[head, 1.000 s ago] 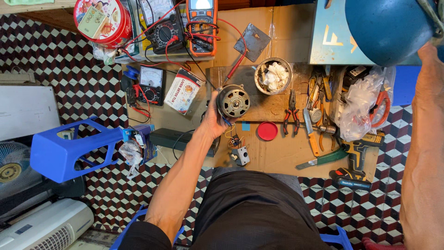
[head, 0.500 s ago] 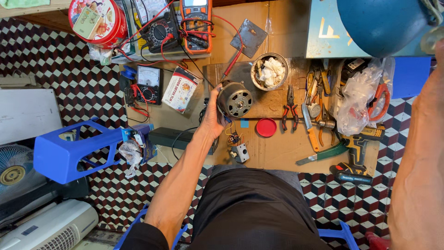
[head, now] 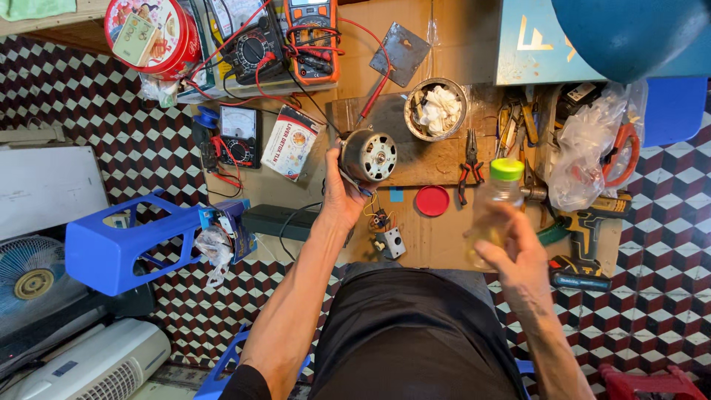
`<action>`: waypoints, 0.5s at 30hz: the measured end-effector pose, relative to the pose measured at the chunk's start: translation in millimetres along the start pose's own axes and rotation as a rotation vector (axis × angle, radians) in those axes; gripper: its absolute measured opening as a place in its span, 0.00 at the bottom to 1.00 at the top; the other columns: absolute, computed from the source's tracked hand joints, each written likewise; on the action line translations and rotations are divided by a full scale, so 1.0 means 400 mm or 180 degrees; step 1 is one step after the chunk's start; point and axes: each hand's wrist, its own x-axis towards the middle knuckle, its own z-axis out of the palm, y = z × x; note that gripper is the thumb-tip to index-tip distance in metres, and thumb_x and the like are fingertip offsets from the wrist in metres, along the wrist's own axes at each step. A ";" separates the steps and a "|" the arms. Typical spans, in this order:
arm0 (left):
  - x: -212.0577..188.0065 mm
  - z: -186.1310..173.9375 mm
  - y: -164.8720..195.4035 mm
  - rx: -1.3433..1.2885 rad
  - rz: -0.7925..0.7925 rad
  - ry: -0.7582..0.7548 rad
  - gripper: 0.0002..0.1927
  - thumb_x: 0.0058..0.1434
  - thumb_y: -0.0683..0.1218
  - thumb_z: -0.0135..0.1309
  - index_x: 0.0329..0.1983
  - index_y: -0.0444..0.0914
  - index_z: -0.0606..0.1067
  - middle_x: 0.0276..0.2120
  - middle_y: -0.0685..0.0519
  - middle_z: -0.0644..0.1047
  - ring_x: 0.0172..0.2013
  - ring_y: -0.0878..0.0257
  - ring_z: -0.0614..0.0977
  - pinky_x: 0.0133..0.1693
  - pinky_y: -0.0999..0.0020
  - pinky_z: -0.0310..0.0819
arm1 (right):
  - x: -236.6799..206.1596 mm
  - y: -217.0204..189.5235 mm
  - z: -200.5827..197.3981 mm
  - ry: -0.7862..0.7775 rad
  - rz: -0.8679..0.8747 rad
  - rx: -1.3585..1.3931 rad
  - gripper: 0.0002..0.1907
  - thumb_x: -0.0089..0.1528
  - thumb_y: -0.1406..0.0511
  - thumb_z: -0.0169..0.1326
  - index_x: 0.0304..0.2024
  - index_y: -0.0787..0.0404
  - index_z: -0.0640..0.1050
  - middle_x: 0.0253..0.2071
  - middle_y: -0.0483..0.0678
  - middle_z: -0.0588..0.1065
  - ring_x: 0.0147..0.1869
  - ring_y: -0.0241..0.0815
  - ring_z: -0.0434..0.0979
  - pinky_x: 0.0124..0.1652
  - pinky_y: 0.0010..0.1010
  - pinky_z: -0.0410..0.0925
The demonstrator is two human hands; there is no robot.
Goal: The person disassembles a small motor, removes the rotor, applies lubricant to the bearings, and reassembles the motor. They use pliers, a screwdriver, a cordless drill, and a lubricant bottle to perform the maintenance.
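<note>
Left hand grips a small electric motor while right hand holds a green-capped clear bottle

Cardboard-covered floor — pliers, red lid

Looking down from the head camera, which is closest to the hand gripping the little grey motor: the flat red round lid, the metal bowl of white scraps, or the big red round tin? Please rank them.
From the left hand:
1. Flat red round lid, just to its right on the cardboard.
2. Metal bowl of white scraps, above and to the right, beyond the grey motor.
3. Big red round tin, far off at the upper left corner.
</note>
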 end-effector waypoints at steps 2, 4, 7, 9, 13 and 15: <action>0.006 -0.009 0.000 -0.0211 -0.0135 0.0082 0.30 0.58 0.69 0.50 0.55 0.47 0.73 0.47 0.56 0.81 0.45 0.60 0.86 0.38 0.60 0.87 | -0.002 0.004 0.035 -0.0078 0.0177 -0.0579 0.33 0.56 0.61 0.58 0.65 0.58 0.70 0.49 0.50 0.79 0.52 0.42 0.80 0.52 0.34 0.71; 0.009 -0.021 0.001 -0.0324 -0.0214 0.0063 0.33 0.59 0.71 0.49 0.55 0.43 0.75 0.46 0.52 0.82 0.44 0.58 0.86 0.38 0.61 0.87 | -0.002 0.004 0.057 -0.0243 0.0230 -0.0939 0.33 0.56 0.60 0.59 0.65 0.57 0.71 0.47 0.49 0.80 0.51 0.40 0.80 0.52 0.32 0.70; 0.012 -0.039 0.004 -0.0384 -0.0272 -0.0141 0.37 0.60 0.73 0.49 0.54 0.39 0.77 0.45 0.48 0.82 0.41 0.54 0.86 0.36 0.63 0.86 | 0.000 -0.005 0.068 -0.0499 0.0223 -0.1176 0.33 0.56 0.58 0.58 0.65 0.56 0.72 0.45 0.49 0.81 0.50 0.40 0.80 0.53 0.31 0.70; 0.013 -0.048 0.008 -0.0469 -0.0329 -0.0266 0.37 0.61 0.73 0.49 0.55 0.40 0.77 0.46 0.48 0.82 0.41 0.53 0.86 0.38 0.62 0.86 | 0.004 -0.014 0.070 -0.0555 0.0375 -0.1345 0.34 0.56 0.57 0.58 0.66 0.54 0.73 0.43 0.50 0.80 0.49 0.42 0.79 0.52 0.32 0.70; 0.015 -0.052 0.014 -0.0623 -0.0551 -0.0191 0.37 0.61 0.74 0.48 0.53 0.40 0.77 0.44 0.48 0.83 0.39 0.53 0.87 0.36 0.61 0.86 | 0.018 -0.029 0.086 -0.0631 0.0224 -0.1629 0.33 0.56 0.53 0.59 0.62 0.57 0.75 0.45 0.50 0.82 0.51 0.41 0.80 0.53 0.32 0.69; 0.015 -0.053 0.015 -0.0634 -0.0609 -0.0240 0.36 0.61 0.74 0.48 0.53 0.41 0.77 0.43 0.50 0.83 0.38 0.54 0.86 0.34 0.61 0.86 | 0.022 -0.035 0.102 -0.0623 0.0277 -0.1793 0.32 0.56 0.52 0.60 0.61 0.56 0.76 0.46 0.50 0.82 0.51 0.40 0.81 0.53 0.33 0.69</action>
